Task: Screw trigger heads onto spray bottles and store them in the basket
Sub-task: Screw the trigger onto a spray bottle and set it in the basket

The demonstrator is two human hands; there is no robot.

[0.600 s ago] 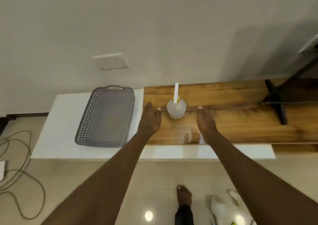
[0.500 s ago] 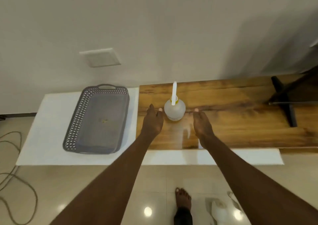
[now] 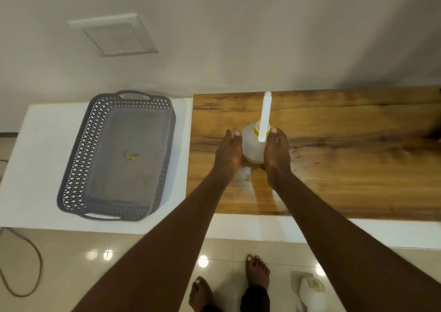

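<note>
A translucent white spray bottle stands upright on the wooden board. It has a yellow collar and a long white trigger head sticking up from the neck. My left hand presses against the bottle's left side and my right hand against its right side, so the bottle is held between them. The grey perforated basket lies to the left on the white counter, holding only a small yellowish speck.
The wall runs close behind the counter, with a white plate on it. Wet spots mark the board near the bottle. On the tiled floor are my bare feet, a white bottle at lower right and a cable at left.
Both hands have closed inward from either side and now touch the bottle. The view has shifted closer and to the right.
</note>
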